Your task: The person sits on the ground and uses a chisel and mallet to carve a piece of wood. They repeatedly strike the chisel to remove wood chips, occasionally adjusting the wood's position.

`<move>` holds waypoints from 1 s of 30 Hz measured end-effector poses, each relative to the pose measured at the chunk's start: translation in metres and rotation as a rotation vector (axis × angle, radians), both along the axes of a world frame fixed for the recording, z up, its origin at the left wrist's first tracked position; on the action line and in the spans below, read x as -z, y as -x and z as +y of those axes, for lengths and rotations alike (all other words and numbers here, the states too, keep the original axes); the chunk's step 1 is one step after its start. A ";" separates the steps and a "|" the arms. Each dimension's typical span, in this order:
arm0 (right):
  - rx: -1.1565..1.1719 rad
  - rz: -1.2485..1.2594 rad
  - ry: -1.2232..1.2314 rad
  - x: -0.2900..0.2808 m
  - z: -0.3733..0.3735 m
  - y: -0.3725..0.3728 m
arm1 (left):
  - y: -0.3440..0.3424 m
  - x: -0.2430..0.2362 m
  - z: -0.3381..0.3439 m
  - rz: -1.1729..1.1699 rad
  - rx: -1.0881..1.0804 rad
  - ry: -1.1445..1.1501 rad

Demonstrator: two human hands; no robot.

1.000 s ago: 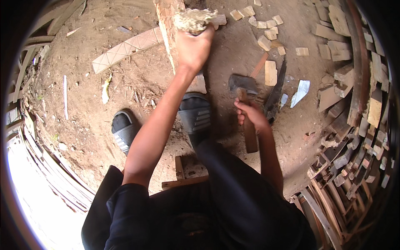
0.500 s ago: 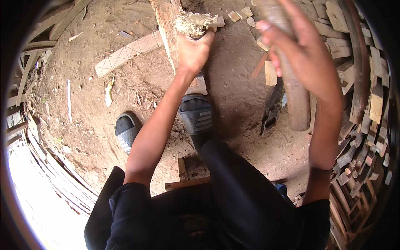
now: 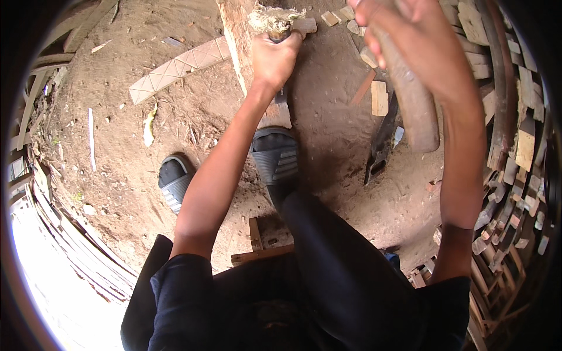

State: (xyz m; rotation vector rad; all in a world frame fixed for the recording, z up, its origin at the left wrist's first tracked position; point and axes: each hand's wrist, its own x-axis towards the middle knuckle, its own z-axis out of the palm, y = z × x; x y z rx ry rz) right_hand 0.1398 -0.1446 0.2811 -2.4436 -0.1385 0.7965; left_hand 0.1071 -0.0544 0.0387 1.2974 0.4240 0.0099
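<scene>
My left hand point(image 3: 275, 58) is closed around a chisel-like tool whose frayed, splayed top point(image 3: 270, 17) sticks out above the fist. It stands on a long wooden plank point(image 3: 233, 41) that lies on the dirt and runs under my right foot in a dark sandal point(image 3: 275, 155). My right hand point(image 3: 404, 29) is raised close to the camera at the upper right, gripping a thick wooden mallet point(image 3: 413, 111) that hangs down from the fist.
A dark blade point(image 3: 380, 146) lies on the dirt right of my foot. Small wood blocks point(image 3: 379, 97) are scattered nearby, a carved pale strip point(image 3: 175, 67) lies upper left. My left sandal point(image 3: 174, 181) rests at centre left. Cut wood pieces point(image 3: 515, 146) pile along the right, slats point(image 3: 58, 234) along the left.
My right hand picked the mallet off the ground beside the blade and has swung it up toward the camera. My left hand stayed on the tool at the plank.
</scene>
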 end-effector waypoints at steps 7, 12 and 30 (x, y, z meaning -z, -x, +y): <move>-0.184 0.187 0.036 0.004 -0.003 -0.029 | -0.001 0.004 0.004 -0.007 0.013 -0.044; -0.031 -0.058 -0.074 0.007 0.004 -0.019 | -0.006 0.006 0.002 0.085 -0.013 -0.021; -0.081 0.136 0.134 0.006 0.024 -0.015 | -0.005 0.021 0.002 0.018 -0.035 -0.012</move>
